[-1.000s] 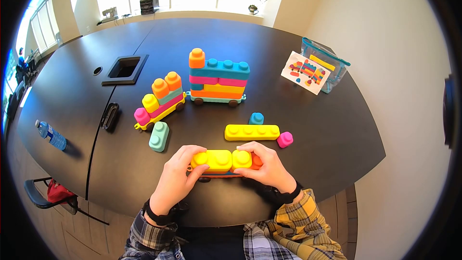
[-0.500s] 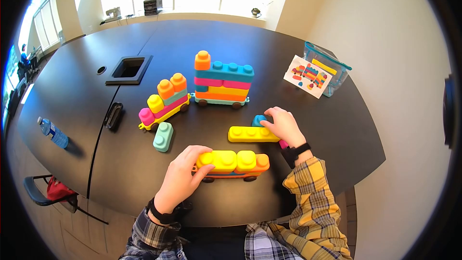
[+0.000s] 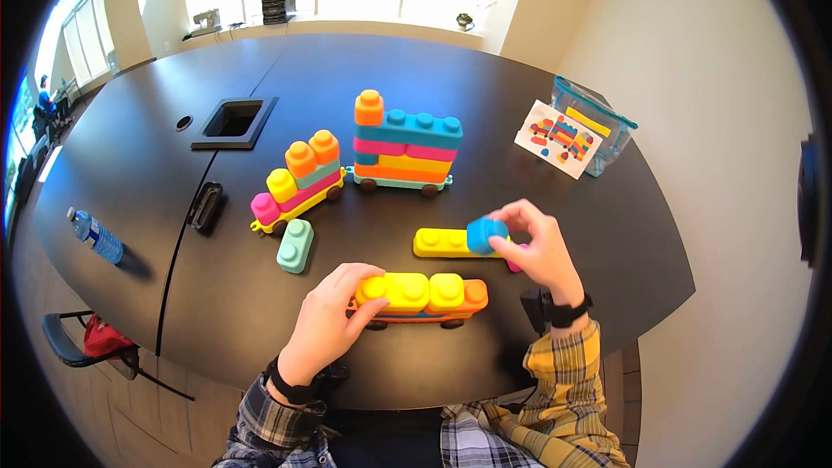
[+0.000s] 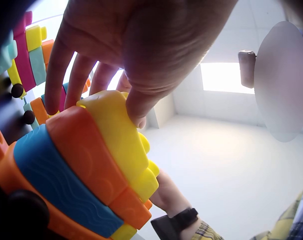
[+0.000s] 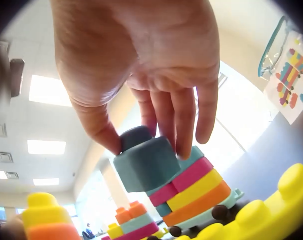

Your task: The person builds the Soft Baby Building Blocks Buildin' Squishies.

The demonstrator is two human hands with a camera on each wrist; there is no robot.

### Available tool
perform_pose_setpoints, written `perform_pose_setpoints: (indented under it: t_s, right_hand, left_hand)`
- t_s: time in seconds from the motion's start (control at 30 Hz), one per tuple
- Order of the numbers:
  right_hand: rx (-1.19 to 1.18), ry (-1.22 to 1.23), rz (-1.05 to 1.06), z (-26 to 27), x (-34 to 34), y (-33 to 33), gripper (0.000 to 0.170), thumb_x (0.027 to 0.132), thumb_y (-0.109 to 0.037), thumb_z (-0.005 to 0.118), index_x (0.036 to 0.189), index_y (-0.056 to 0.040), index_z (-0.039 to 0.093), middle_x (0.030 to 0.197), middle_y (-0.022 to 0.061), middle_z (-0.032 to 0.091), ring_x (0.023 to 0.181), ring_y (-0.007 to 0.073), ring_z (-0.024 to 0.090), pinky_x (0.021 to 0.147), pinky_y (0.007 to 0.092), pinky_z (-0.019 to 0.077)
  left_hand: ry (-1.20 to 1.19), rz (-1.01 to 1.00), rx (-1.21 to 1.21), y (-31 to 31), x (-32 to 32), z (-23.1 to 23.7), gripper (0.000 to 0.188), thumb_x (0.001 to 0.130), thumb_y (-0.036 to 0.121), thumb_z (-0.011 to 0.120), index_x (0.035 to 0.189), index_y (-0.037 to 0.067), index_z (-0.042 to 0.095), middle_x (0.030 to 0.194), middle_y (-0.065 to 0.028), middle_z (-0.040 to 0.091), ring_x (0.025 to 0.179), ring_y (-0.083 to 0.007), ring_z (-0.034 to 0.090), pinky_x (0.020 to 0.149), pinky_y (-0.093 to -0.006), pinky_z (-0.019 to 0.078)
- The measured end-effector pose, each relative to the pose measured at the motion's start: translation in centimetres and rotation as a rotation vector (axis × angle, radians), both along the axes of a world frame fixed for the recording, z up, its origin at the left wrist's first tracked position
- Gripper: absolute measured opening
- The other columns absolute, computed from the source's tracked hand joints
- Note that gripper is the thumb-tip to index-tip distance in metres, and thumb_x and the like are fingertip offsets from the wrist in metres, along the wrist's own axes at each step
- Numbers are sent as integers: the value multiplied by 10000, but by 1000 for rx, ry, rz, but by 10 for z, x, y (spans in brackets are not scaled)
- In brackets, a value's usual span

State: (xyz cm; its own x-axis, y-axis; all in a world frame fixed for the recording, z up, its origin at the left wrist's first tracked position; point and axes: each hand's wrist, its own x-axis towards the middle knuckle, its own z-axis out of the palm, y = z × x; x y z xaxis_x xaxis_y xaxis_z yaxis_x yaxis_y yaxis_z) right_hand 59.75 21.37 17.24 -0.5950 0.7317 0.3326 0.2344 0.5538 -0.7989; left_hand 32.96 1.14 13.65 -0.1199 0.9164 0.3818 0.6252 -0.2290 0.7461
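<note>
The left hand (image 3: 325, 322) grips the left end of a wheeled block stack, its thumb and fingers around the yellow block (image 3: 404, 291) on top. In the left wrist view that stack shows orange blocks (image 4: 86, 150) and a blue block (image 4: 61, 182) under the yellow. The right hand (image 3: 544, 247) pinches a blue single block (image 3: 487, 235) by its upper part, above the right end of a long yellow block (image 3: 440, 243). A pink block (image 3: 515, 258) is partly hidden behind the right hand.
Behind stand a taller wheeled stack (image 3: 406, 156) and a stepped one (image 3: 303, 178). A mint block (image 3: 295, 246) lies left of centre, a water bottle (image 3: 95, 236) farther left. At the back right are a picture card (image 3: 557, 139) and a clear bag (image 3: 614, 128).
The right hand has left the front stack, reached the blue single block and lifted it off the table toward the front right. The left hand stays on the stack.
</note>
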Motion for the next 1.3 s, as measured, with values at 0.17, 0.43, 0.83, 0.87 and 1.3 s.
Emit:
perform_pose_setpoints:
  t_s: [0.17, 0.43, 0.83, 0.87, 1.3]
  right_hand:
    - [74, -134, 83, 7, 18, -43, 300, 836, -160, 814, 1080, -13, 719, 985, 74, 758, 921, 187, 719, 850, 312, 555]
    - [-51, 7, 135, -32, 10, -63, 340, 929, -128, 796, 1223, -29, 656, 1195, 108, 735, 1067, 229, 708, 971, 359, 549]
    - [-79, 35, 114, -51, 8, -70, 377, 997, -185, 748, 1287, -13, 578, 1247, 145, 711, 1152, 264, 689, 1050, 391, 518]
    - [-79, 38, 117, -51, 8, -69, 376, 1001, -188, 744, 1289, -15, 577, 1247, 147, 710, 1151, 263, 689, 1046, 390, 518]
    - [108, -350, -111, -20, 24, -4, 345, 981, -208, 715, 1266, -29, 638, 1190, 177, 704, 1091, 368, 690, 959, 420, 549]
  left_hand:
    - [-6, 3, -12, 0, 0, -1, 346, 923, 45, 765, 1249, 33, 651, 1168, -135, 685, 1065, -298, 701, 896, -367, 597]
    - [-17, 12, -17, -1, -1, 0, 347, 924, 36, 761, 1253, 34, 651, 1176, -129, 681, 1074, -284, 702, 895, -363, 603]
    - [-50, 19, -63, -4, -3, 2, 341, 940, 54, 751, 1263, 37, 643, 1197, -120, 678, 1107, -280, 694, 890, -362, 608]
    - [-49, 21, -63, -5, -4, 2, 341, 940, 54, 751, 1263, 37, 643, 1197, -120, 678, 1107, -280, 694, 890, -362, 608]
    - [-66, 14, -74, -5, -3, 2, 342, 949, 60, 742, 1274, 37, 639, 1196, -126, 676, 1108, -280, 696, 899, -361, 614]
